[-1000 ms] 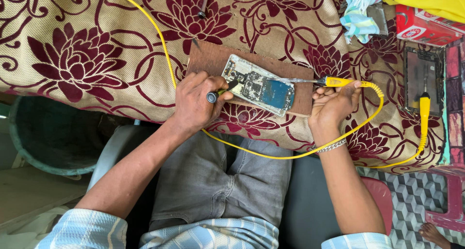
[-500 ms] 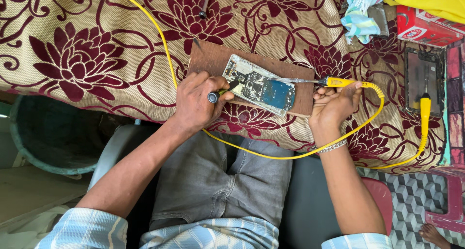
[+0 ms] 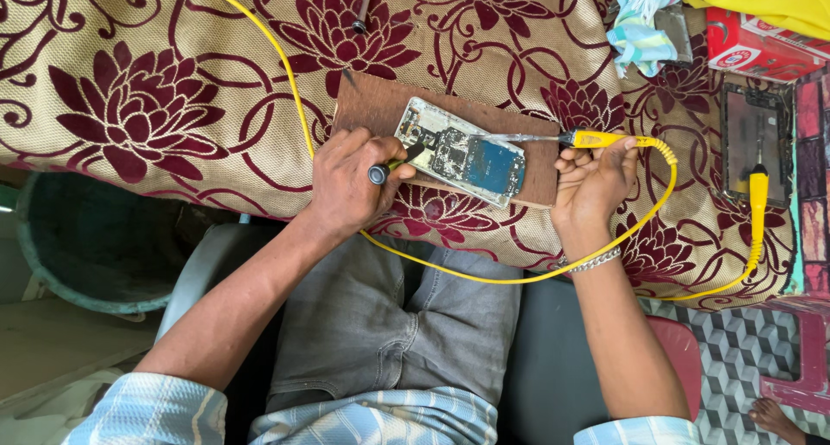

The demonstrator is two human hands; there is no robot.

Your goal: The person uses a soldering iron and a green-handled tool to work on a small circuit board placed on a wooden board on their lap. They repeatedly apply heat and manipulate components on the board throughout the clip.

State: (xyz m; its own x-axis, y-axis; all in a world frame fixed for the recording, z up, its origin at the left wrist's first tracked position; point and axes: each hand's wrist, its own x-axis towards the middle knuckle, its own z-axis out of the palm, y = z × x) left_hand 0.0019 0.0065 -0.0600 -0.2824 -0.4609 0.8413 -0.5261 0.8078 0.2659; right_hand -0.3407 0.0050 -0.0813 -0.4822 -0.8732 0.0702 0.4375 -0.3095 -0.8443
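Phone parts (image 3: pixel 462 155) lie open on a brown board (image 3: pixel 380 108) on the flowery cloth (image 3: pixel 156 90). Left hand (image 3: pixel 346 181) grips a small dark tool (image 3: pixel 393 164) against them. Right hand (image 3: pixel 592 177) holds a yellow soldering iron (image 3: pixel 596 139), tip on the phone. This looks like fixing work, so both hands must stay very steady.

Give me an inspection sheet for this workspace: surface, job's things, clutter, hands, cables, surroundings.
Surface: floral cloth covering the table, brown board on it.
Job's things: opened phone lying on the board.
Clutter: rag, red box, metal tool, dark frame at the right.
Hands: left hand holds a dark-handled tool; right hand holds a yellow soldering iron, tip on the phone.
Cables: yellow cable loops across the lap.
Surroundings: green tub, patterned floor.
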